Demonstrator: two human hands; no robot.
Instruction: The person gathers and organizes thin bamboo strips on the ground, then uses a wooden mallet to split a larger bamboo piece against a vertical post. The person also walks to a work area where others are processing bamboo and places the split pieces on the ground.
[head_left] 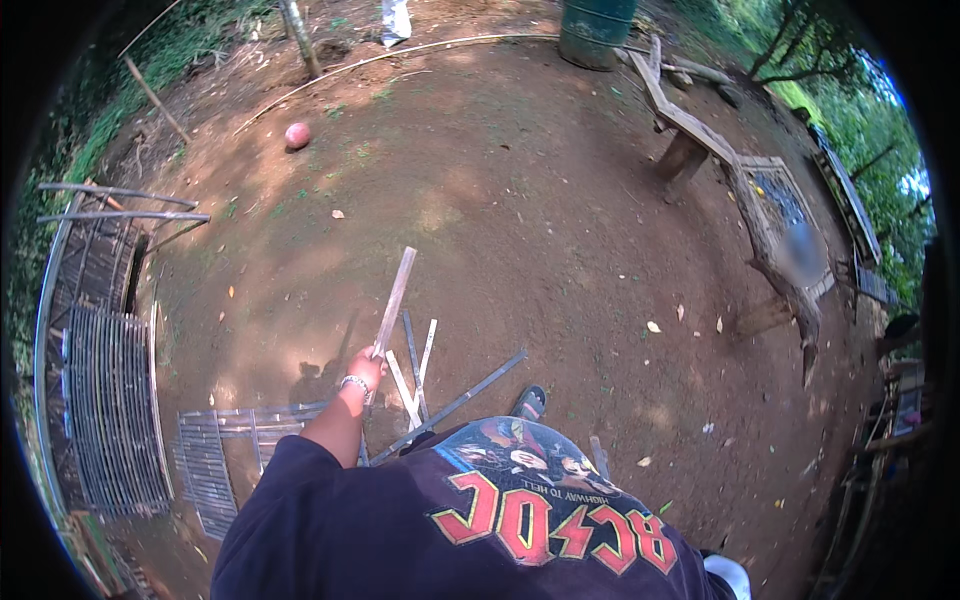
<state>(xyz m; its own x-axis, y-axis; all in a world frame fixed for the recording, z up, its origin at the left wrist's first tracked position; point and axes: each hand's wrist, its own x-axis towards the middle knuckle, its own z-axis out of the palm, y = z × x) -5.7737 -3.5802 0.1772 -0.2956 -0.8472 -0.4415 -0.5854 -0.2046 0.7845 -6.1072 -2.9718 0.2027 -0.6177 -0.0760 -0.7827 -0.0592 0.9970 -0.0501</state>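
My left hand (366,370), with a bracelet at the wrist, is closed around the lower end of a flat wooden slat (396,295). The slat points up and away from me, tilted slightly right. Just right of the hand, several narrow strips lie crossed on the ground: a pale strip (428,350), another pale strip (402,385) and a long grey strip (470,393). Their near ends are hidden behind my arm and dark shirt. My right hand is out of the picture.
A slatted bamboo panel (205,465) lies at lower left, beside a larger bamboo rack (115,410). A reddish ball (297,136) rests on the dirt farther off. At the right stands a rough wooden bench (700,130); a green barrel (594,35) is at the back.
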